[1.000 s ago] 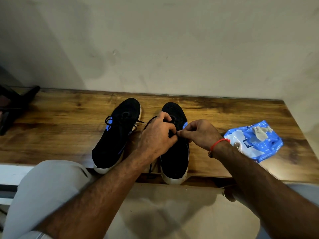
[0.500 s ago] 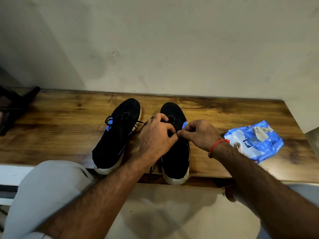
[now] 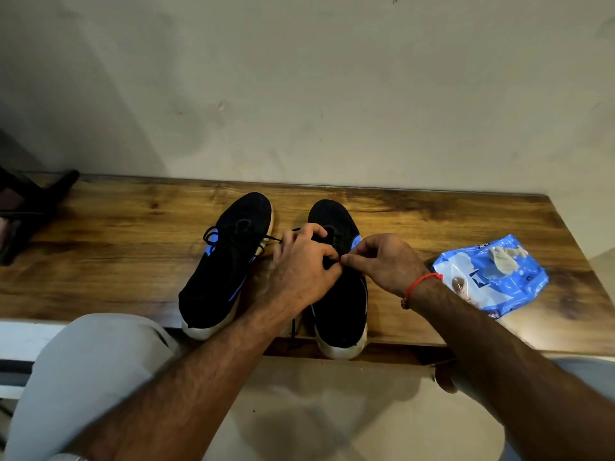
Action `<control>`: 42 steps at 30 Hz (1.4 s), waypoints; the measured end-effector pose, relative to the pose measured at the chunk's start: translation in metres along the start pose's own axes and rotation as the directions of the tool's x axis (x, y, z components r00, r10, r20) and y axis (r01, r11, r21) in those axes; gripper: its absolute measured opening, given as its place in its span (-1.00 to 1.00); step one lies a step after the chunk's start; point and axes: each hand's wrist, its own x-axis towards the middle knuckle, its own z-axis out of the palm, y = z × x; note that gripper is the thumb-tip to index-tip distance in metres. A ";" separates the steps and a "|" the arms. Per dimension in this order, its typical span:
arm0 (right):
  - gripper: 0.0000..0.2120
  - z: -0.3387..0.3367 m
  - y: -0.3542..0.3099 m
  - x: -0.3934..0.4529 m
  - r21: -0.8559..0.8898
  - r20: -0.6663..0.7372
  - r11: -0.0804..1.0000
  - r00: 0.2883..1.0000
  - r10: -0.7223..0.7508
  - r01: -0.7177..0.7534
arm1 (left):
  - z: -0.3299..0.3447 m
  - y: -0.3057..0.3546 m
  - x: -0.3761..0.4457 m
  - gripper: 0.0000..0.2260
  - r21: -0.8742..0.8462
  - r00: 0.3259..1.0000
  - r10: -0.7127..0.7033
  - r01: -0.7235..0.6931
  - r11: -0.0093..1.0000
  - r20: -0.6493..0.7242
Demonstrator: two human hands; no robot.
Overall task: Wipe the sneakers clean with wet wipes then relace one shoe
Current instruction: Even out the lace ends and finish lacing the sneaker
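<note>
Fingers of both hands curled, tips meeting over the right-hand black knit sneaker with white sole (image 3: 339,307); left hand (image 3: 304,271) and right hand (image 3: 386,261) pinch its thin black lace (image 3: 293,327) mid-shoe. Loose lace end trails off the wooden bench (image 3: 100,261) edge. Second matching sneaker (image 3: 226,261), laced, just beside it. Blue wet-wipe pack (image 3: 492,277) near the right wrist, crumpled wipe on top.

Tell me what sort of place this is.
Probably a room at home, maybe an entryway or utility corner: a wooden bench set against a plain, scuffed wall, with sneakers and a wipes pack on it. Nothing shows a workshop or shop.
</note>
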 end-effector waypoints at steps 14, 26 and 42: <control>-0.88 -0.003 0.004 0.003 -0.051 0.001 0.998 0.999 -0.035 0.035 | 0.007 -0.002 0.003 -0.86 -0.153 1.000 -0.013 0.015 0.988 0.010; -0.86 0.006 0.003 0.006 -0.249 -0.060 0.968 0.998 -0.033 0.018 | 0.000 0.006 0.003 -0.88 -0.099 0.997 -0.054 0.060 0.993 0.062; -0.87 0.007 0.003 0.006 -0.244 -0.057 0.969 0.998 -0.037 0.022 | 0.004 0.005 0.000 -0.85 -0.116 0.996 -0.067 0.073 0.991 0.056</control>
